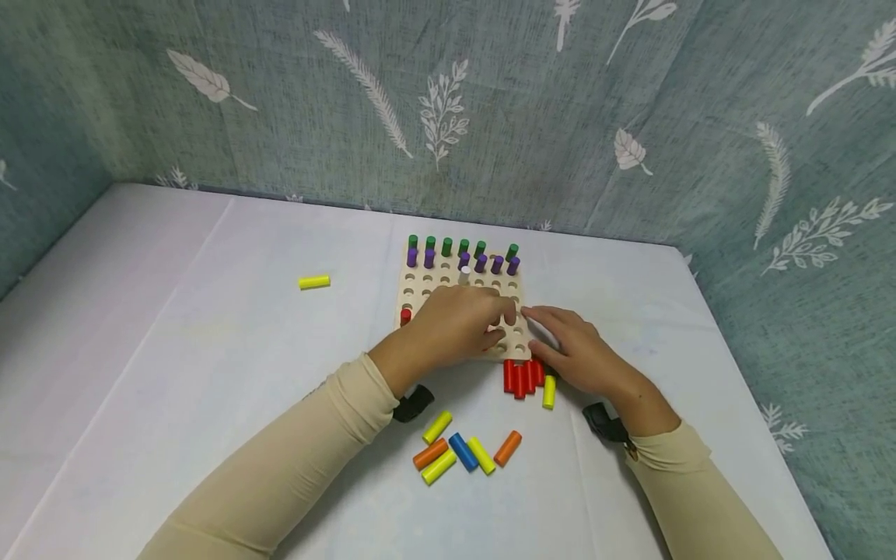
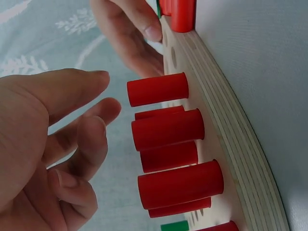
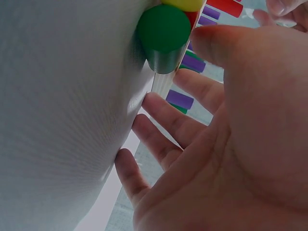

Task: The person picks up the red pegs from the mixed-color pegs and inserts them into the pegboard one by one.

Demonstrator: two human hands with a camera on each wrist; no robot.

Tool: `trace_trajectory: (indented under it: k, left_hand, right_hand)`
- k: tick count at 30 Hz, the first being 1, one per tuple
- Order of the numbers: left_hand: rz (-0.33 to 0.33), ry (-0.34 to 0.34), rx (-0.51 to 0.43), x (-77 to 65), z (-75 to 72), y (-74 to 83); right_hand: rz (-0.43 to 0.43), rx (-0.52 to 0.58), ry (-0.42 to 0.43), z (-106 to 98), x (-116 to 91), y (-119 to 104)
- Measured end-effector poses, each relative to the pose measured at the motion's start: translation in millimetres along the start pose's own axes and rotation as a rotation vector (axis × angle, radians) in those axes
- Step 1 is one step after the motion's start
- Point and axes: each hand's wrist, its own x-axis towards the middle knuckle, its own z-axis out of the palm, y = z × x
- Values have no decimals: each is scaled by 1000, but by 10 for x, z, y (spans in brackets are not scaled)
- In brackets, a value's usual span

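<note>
My left hand (image 1: pixel 458 319) is over the front part of a wooden pegboard (image 1: pixel 523 355), hiding some of its holes. In the left wrist view, its thumb and bent fingers are apart from a row of upright red pegs (image 2: pixel 159 89), with nothing between them. My right hand (image 1: pixel 584 354) rests at the board's right side, fingers spread, fingertips right at the edge. A loose green peg (image 3: pixel 163 31) lies near its thumb in the right wrist view. Green pegs (image 1: pixel 446 247) and purple pegs (image 1: pixel 411 257) stand along the back rows, with a white peg (image 1: pixel 465 274) before them.
Loose red pegs (image 1: pixel 519 383) and a yellow peg (image 1: pixel 549 392) lie against the board's front right. Nearer me are several scattered pegs, including a blue peg (image 1: pixel 463 452) and an orange peg (image 1: pixel 508 449). Another yellow peg (image 1: pixel 314 281) lies far left on the white tablecloth (image 1: pixel 210 327).
</note>
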Motion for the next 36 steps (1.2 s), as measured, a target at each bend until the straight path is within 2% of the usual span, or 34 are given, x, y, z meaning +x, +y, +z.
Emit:
trace_trajectory:
  k: [5,11,20,25,36]
  left_hand:
    - [24,-60,-60,-5,-13,37]
    - [50,-158,-103,-10,-23,105]
    - [59,-219,-102,-35,67,151]
    - [53,-278,-133,-57,105,185]
    - [44,-291,-117,-83,139,192]
  right_hand:
    - [17,-2,-7,-4,0,-7]
    - [-3,-18,9,-18,2,-10]
    - [0,0,-7,-24,2,-3]
    - [24,17,-24,-27,9,3]
    - [38,33,-28,-21,7,-8]
